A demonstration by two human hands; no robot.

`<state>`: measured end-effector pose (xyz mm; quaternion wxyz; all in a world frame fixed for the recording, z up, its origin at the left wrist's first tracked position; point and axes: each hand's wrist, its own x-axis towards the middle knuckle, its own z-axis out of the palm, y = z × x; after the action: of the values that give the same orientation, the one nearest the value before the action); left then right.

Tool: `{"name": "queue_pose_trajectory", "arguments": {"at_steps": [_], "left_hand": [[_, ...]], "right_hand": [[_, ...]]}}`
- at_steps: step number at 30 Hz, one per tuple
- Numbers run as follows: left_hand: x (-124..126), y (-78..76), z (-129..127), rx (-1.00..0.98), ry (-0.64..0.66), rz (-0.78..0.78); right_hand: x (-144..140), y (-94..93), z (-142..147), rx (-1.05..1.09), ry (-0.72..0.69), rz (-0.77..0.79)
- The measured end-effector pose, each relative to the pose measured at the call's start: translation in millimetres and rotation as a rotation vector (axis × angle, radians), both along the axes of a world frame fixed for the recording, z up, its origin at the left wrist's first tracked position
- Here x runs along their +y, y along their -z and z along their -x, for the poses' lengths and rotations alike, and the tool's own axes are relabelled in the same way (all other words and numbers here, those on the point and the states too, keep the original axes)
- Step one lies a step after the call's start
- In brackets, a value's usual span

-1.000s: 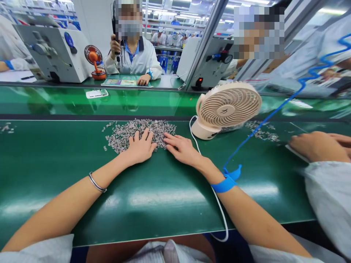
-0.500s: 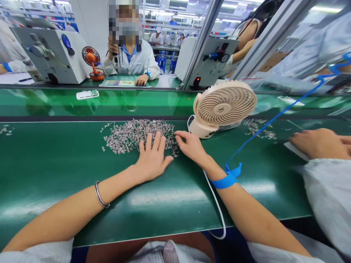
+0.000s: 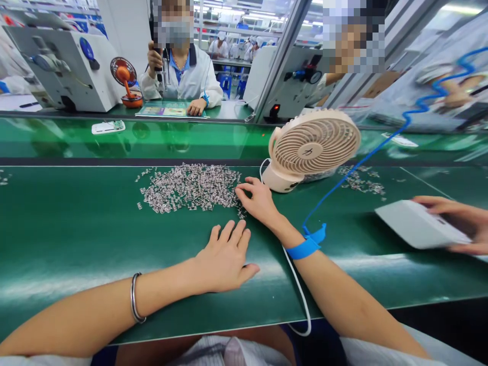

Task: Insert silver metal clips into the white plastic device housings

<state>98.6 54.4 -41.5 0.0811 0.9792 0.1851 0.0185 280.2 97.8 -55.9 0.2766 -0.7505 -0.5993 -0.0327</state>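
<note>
A heap of small shiny metal pieces (image 3: 190, 188) lies spread on the green work surface in front of me. My left hand (image 3: 226, 259) rests flat, fingers spread, on the surface just below the heap, and holds nothing. At the heap's right edge is my right hand (image 3: 259, 201), its thumb and index finger curled together in a pinch. Whatever is between those fingertips is too small to make out. A few loose pieces lie just under that hand. A blue wrist strap (image 3: 306, 247) circles my right wrist, with a blue cord running up and right.
A beige fan (image 3: 312, 147) stands right behind my right hand; its white cable (image 3: 299, 284) runs to the front edge. Further right lie more small pieces (image 3: 362, 179), and another person's hands hold a white box-shaped object (image 3: 421, 223). Beyond a green strip (image 3: 213, 140) sits a co-worker (image 3: 196, 84).
My left hand has drawn back from the heap toward me. My right hand has shifted slightly left, still pinched. At right, the neighbour's hands now lift a white box-shaped object.
</note>
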Motion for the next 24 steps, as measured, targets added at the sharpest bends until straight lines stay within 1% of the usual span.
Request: {"name": "queue_pose_trajectory", "arguments": {"at_steps": [5,8,11,14,16,17,19,20,22,24], "left_hand": [[-0.7,-2.7,-0.8,-0.015,0.002,0.022],[-0.8,-2.7,-0.8,-0.017,0.002,0.028],[-0.1,-2.7,-0.8,-0.023,0.0,0.03],[1.2,-3.5,-0.2,-0.03,0.007,0.042],[2.2,-4.7,0.5,-0.039,0.012,0.059],[2.7,-5.4,0.8,-0.045,0.015,0.068],[3.2,-6.7,1.4,-0.054,0.019,0.083],[3.3,-7.1,1.5,-0.058,0.019,0.089],[3.6,-7.2,1.6,-0.066,0.017,0.099],[4.8,-6.4,1.7,-0.081,0.011,0.12]], "right_hand": [[7.2,0.5,8.1,-0.009,0.027,0.015],[10.4,-2.0,11.9,-0.002,0.016,0.017],[8.2,-11.4,10.0,0.013,-0.019,0.016],[-2.5,-27.9,0.0,0.037,-0.051,0.04],[-12.6,-38.8,-7.3,0.078,-0.112,0.13],[-17.5,-42.8,-9.5,0.1,-0.169,0.199],[-24.8,-46.8,-8.9,0.121,-0.299,0.318],[-26.8,-46.6,-6.0,0.116,-0.343,0.334],[-27.2,-43.0,3.3,0.1,-0.367,0.291],[-24.3,-37.2,13.1,0.106,-0.335,0.204]]}}
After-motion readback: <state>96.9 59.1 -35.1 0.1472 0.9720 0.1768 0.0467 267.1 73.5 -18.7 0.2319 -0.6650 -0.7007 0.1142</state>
